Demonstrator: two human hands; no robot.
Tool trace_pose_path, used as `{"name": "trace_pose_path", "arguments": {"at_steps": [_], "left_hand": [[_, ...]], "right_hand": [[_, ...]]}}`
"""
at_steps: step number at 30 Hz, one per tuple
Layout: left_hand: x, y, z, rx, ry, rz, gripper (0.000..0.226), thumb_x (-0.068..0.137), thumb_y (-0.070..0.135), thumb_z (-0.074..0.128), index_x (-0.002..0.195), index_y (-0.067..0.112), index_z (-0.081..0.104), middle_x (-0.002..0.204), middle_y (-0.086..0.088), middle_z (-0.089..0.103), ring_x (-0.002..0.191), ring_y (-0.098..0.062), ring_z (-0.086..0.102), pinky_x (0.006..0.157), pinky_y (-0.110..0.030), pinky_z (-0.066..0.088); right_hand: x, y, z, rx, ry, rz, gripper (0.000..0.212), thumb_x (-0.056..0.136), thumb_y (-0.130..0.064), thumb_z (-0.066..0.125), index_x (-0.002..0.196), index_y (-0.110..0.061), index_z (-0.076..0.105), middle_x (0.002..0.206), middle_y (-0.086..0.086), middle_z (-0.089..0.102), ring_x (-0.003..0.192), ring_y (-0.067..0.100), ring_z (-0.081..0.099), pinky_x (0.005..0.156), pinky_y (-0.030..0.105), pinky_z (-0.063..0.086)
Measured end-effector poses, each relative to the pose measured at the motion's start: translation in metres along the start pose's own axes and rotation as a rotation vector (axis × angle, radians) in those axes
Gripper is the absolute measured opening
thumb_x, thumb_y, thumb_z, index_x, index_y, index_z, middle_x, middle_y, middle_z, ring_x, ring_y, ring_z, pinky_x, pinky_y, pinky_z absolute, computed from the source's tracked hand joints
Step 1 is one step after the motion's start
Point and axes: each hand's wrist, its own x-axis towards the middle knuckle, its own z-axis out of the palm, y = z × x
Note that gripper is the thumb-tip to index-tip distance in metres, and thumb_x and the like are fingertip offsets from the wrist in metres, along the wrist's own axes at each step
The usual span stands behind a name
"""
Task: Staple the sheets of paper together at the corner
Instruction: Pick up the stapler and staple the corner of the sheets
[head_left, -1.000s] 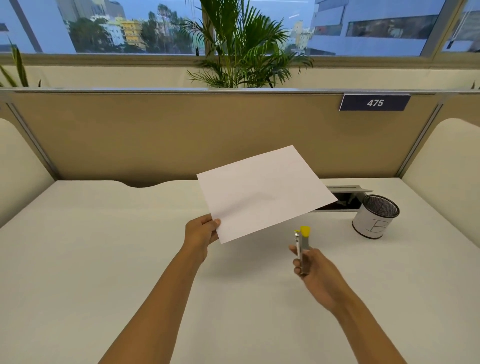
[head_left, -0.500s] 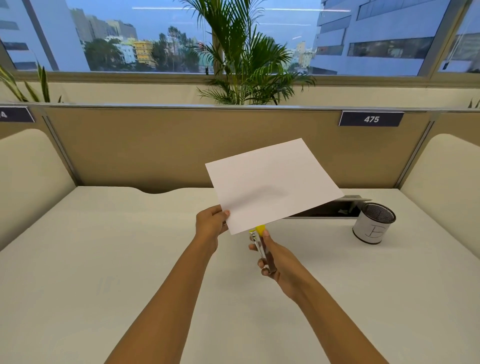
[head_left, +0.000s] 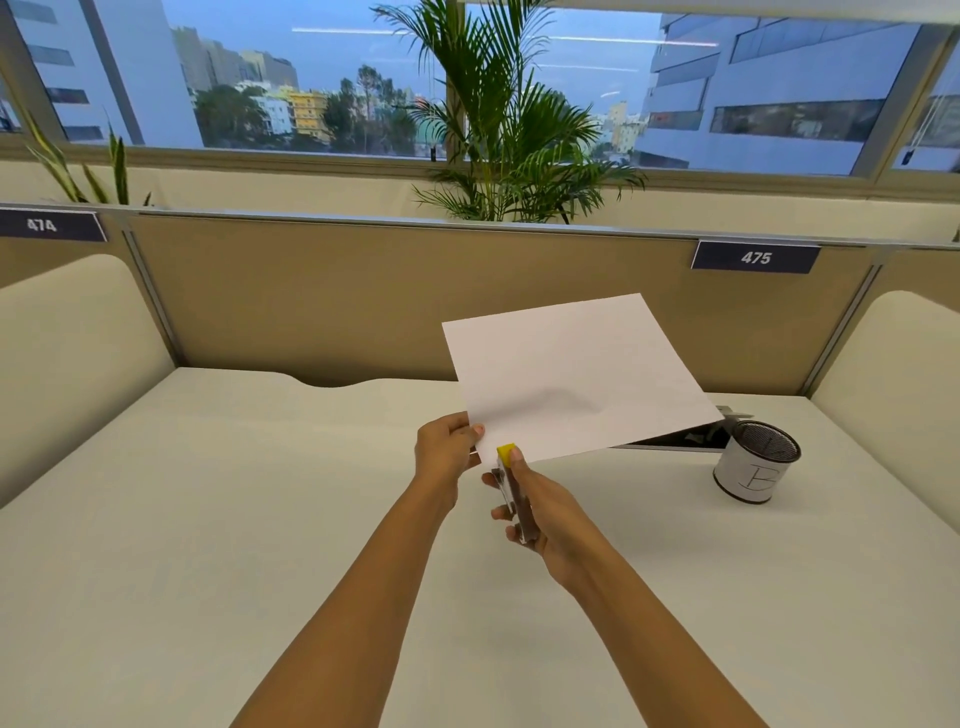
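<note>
At the far left a sign (head_left: 49, 225) reading 474 sits on the partition (head_left: 363, 296), more of it in view than half a second ago, since my head has tipped up and the window now fills more of the top. Below it the tabletop (head_left: 208, 519) spreads out pale and bare on that side.

Toward the middle, my left hand (head_left: 447, 449) is pinched shut on the paper (head_left: 576, 374), thumb on top at the near left corner, just as it was a moment ago. The paper is lifted off the tabletop, tilted, its far edge up against the partition backdrop. I cannot tell how many sheets there are; they look like one.

Just right of that, my right hand (head_left: 540, 506) is wrapped tight around the stapler (head_left: 511, 493), thumb pressing near its yellow tip. A second ago the stapler was held well apart from the paper, off to the right. Half a second ago its tip was under the near edge. Now the yellow tip lies over the near left corner, right beside my left thumb, so the corner sits in the stapler's mouth. Whether the stapler is squeezed fully down I cannot tell.

Behind the paper a palm (head_left: 498, 130) stands at the window. Further right is a sign (head_left: 756, 257) reading 475. Below it a cup (head_left: 756, 470) with a mesh top stands on the tabletop, well apart from my hands and unmoved.
</note>
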Motion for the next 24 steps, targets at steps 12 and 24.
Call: {"name": "trace_pose_path", "arguments": {"at_steps": [12,24], "left_hand": [[-0.004,0.003,-0.001,0.000,-0.037,0.013,0.030,0.088,0.001,0.054,0.117,0.000,0.060,0.117,-0.016,0.065,0.095,-0.028,0.063,0.078,-0.034,0.054],[-0.005,0.004,0.000,0.029,-0.031,0.002,0.032,0.088,0.003,0.054,0.120,0.000,0.058,0.121,-0.016,0.063,0.105,-0.033,0.062,0.092,-0.042,0.053]], "right_hand": [[0.010,0.003,-0.001,0.144,-0.001,0.029,0.046,0.078,-0.057,0.058,0.099,-0.016,0.066,0.097,-0.002,0.070,0.082,0.011,0.068,0.062,0.020,0.053],[0.021,0.010,-0.001,0.139,0.014,0.016,0.037,0.076,-0.055,0.060,0.081,-0.019,0.068,0.089,0.001,0.070,0.084,0.014,0.067,0.062,0.022,0.052]]}}
